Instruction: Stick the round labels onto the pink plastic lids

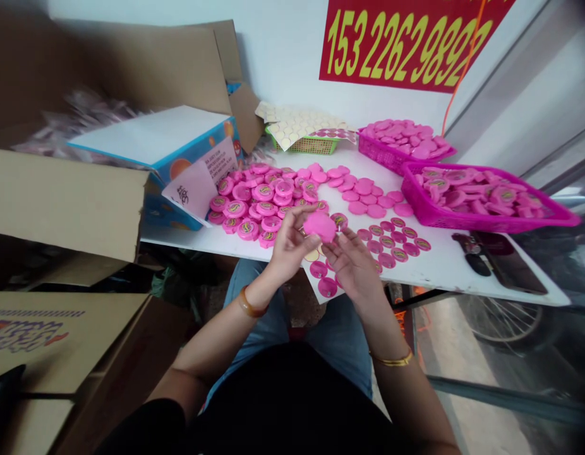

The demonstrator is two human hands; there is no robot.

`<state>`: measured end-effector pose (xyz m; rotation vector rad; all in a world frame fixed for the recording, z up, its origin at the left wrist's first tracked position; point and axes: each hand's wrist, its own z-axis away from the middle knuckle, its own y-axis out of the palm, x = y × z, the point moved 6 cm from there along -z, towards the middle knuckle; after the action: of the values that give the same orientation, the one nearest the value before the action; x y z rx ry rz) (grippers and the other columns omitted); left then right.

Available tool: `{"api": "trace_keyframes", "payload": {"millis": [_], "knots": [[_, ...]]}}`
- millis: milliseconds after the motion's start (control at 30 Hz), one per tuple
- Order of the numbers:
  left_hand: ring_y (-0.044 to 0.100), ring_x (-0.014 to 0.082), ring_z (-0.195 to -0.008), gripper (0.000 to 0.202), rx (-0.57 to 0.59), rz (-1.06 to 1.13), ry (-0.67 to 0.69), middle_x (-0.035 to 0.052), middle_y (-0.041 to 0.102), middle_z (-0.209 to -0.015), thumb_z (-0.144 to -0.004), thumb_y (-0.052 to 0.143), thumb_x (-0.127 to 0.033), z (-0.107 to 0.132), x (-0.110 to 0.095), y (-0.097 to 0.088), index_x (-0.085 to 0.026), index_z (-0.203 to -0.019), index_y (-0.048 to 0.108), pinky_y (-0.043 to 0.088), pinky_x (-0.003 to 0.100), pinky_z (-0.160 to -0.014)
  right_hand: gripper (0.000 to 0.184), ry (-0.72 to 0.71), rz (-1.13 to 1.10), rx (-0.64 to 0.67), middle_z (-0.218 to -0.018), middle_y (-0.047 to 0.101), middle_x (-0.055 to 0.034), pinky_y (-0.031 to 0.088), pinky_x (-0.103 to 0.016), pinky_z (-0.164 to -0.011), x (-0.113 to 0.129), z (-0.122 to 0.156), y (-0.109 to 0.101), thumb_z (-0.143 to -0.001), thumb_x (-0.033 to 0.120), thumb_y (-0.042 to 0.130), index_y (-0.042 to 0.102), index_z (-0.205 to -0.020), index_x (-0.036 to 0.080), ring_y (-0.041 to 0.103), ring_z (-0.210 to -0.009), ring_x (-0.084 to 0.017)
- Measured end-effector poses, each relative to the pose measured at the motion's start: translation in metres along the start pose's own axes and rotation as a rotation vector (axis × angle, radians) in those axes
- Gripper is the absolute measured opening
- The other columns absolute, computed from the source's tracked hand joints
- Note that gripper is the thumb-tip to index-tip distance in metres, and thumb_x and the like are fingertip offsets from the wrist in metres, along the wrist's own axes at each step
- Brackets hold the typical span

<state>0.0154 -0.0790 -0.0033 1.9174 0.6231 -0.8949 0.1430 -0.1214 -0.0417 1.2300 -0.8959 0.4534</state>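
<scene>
**Inventory.** You have one unlabelled pink disc (319,226) held between your hands. Two pink plastic baskets stand at the far right of the table: the rear basket (378,151) and the front basket (463,221). Both hold many pink discs, and those in the front basket show labels. One green woven basket (304,146) sits at the back, under a sheet of round cream stickers (297,123). The labelled pink discs (249,202) form one overlapping pile, too dense for an exact count. Dozens of unlabelled pink discs (363,193) lie beside it. One white label sheet (321,278) carries rows of round pink labels. One phone (508,262) and one black folding tool (470,253) lie at the right.

**Surface and room.** All of this rests on a white table (444,272). Cardboard cartons (60,202) and a blue box (155,142) stand to your left. A red sign (406,44) with yellow digits hangs on the white wall (283,57).

**Hands.** Hold both hands above the label sheet, partly closed. Your left hand (287,246) curls its fingers against the disc's edge. Your right hand (354,268) supports the disc from the other side with its fingertips.
</scene>
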Motion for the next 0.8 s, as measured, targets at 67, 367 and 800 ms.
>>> {"api": "trace_keyframes", "payload": {"millis": [67, 367, 800], "knots": [[0.064, 0.0206, -0.104, 0.032, -0.032, 0.159, -0.161, 0.005, 0.067, -0.107, -0.078, 0.069, -0.027, -0.005, 0.014, -0.012, -0.022, -0.109, 0.06, 0.052, 0.032, -0.089, 0.033, -0.068, 0.087, -0.049, -0.085, 0.068, 0.0039, 0.056, -0.03, -0.074, 0.008, -0.003, -0.011, -0.06, 0.033, 0.083, 0.065, -0.086, 0.026, 0.064, -0.073, -0.012], [0.068, 0.0159, -0.068, 0.028, 0.032, 0.4, -0.603, 0.0064, 0.07, -0.081, -0.092, 0.05, -0.037, -0.001, 0.048, -0.027, -0.015, -0.104, 0.062, 0.05, 0.023, -0.057, 0.028, -0.044, 0.294, 0.002, -0.074, 0.067, 0.0017, 0.052, -0.029, -0.068, 0.026, -0.011, -0.019, -0.052, 0.036, 0.086, 0.072, -0.073, 0.023, 0.058, -0.067, -0.011], [0.071, 0.0203, -0.084, 0.033, 0.04, 0.416, -0.64, 0.0139, 0.071, -0.095, -0.097, 0.041, -0.03, 0.002, 0.051, -0.017, -0.01, -0.116, 0.058, 0.059, 0.031, -0.075, 0.014, -0.157, 0.38, 0.063, -0.09, 0.069, -0.0013, 0.053, -0.033, -0.077, 0.023, -0.001, -0.012, -0.063, 0.031, 0.081, 0.072, -0.07, 0.023, 0.063, -0.081, -0.015]]}}
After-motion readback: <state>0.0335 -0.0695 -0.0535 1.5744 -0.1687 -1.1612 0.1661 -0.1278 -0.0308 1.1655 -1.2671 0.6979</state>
